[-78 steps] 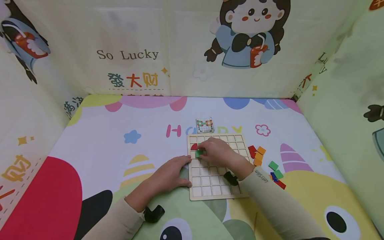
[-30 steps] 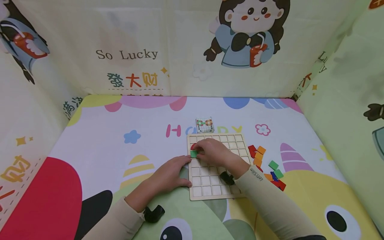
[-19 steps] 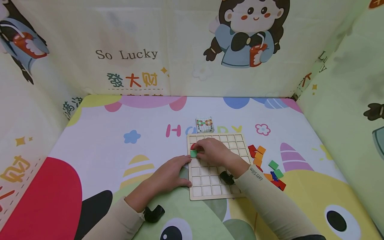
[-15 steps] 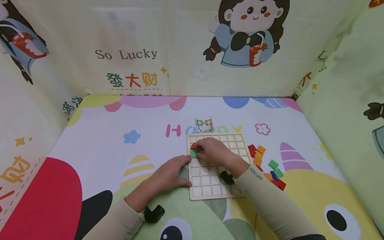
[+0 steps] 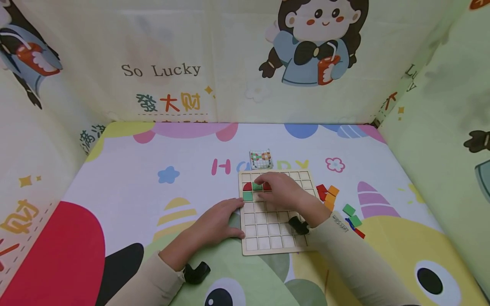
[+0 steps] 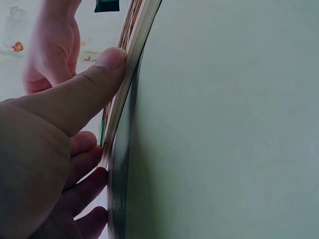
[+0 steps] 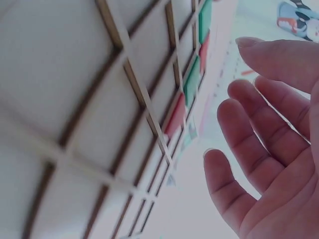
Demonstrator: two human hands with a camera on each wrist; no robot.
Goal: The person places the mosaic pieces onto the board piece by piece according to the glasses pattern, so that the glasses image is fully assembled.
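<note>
My left hand (image 5: 219, 219) rests at the left edge of a wooden grid board (image 5: 262, 254), its thumb and fingertips against the side. In the left wrist view the thumb (image 6: 89, 87) lies along the rim. In the board's second row sit a red curved-edged tile (image 5: 247, 187), a green tile (image 5: 257, 186) and another red tile (image 5: 266, 186), the last partly covered by my fingers. Below the first one lies a green square tile (image 5: 248, 196). Above these tiles hovers my right hand (image 5: 285, 193). Its fingers are spread and loosely bent with nothing between them, as the right wrist view shows.
Loose orange tiles (image 5: 331, 196), red ones (image 5: 321, 191), green squares (image 5: 355, 221) and a blue piece (image 5: 349, 222) lie right of the board. A small pattern card (image 5: 261, 159) stands behind it. Cartoon-printed cloth covers the table and walls.
The lower green tile has shifted left into the first column. My right hand has since let go and drawn up and right, uncovering the red and green tiles. My left hand stays put.
</note>
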